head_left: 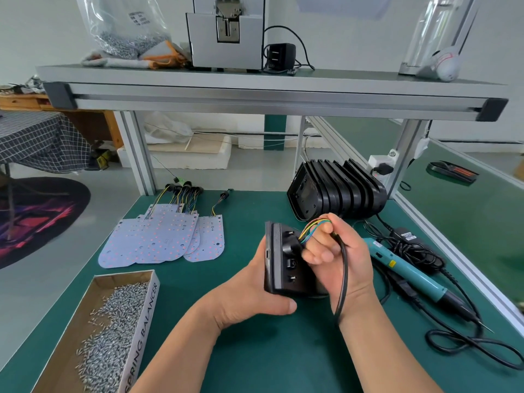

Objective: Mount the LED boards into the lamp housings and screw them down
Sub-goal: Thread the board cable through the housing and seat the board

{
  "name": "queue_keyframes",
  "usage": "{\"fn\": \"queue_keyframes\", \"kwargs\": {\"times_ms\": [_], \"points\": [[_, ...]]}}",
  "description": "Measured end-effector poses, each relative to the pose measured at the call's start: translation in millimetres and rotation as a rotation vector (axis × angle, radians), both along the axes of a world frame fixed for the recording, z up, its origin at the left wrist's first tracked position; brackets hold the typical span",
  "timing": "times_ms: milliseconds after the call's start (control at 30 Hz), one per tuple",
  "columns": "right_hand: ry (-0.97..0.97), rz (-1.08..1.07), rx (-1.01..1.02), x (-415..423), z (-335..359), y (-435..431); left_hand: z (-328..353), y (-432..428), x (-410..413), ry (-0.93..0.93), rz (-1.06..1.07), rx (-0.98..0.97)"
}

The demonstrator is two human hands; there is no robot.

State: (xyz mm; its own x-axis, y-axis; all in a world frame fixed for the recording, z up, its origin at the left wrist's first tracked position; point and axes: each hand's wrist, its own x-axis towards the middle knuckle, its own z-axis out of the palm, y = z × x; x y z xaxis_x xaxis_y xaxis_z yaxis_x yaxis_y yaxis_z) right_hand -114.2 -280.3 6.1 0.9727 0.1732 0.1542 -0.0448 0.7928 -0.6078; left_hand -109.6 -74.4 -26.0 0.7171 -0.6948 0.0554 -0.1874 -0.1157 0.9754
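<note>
Green bench mat (255,350): under both hands, carrying all the parts below.
Overhead shelf (255,95): far beyond and above the fingers, on aluminium posts.
Stack of black lamp housings (337,191): on edge, just beyond the right fingers, apart from them.
LED boards (158,239): fanned, overlapping pile with wire tails, well left of the left fingers and beyond them.
Cardboard box (144,316): open-topped, left of the left thumb and nearer; loose screws (113,330) inside.
Electric screwdriver (411,272): lying flat, right of the right fingers, untouched, tip pointing toward the near right.
Lamp housing (279,262): held on edge above the mat, between the two hands.
Left hand (249,293): curled round the housing's lower left, thumb along its near edge, fingers hidden behind.
Right hand (340,256): fingers closed tightly, touching the housing's back.
Black cable (343,276): gripped in the right fist, looping down past the wrist.
Coloured wires (314,225): arching from over the right forefinger into the housing.
</note>
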Motion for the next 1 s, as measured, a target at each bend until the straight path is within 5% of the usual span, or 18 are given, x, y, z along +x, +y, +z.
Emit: {"fn": "queue_keyframes", "kwargs": {"times_ms": [367,667,833,1000], "points": [[0.046,-0.209,-0.255,7,-2,-2,-1,-9,4,-0.464,0.326,0.179],[-0.205,-0.165,-0.783,-5,1,-12,-1,-15,7,-0.503,0.452,0.162],[-0.279,-0.263,-0.791,-6,3,-6,5,-15,1,-0.509,0.473,0.139],[-0.123,-0.295,-0.626,-6,6,-6,14,-14,-6,-0.469,0.4,0.048]]}}
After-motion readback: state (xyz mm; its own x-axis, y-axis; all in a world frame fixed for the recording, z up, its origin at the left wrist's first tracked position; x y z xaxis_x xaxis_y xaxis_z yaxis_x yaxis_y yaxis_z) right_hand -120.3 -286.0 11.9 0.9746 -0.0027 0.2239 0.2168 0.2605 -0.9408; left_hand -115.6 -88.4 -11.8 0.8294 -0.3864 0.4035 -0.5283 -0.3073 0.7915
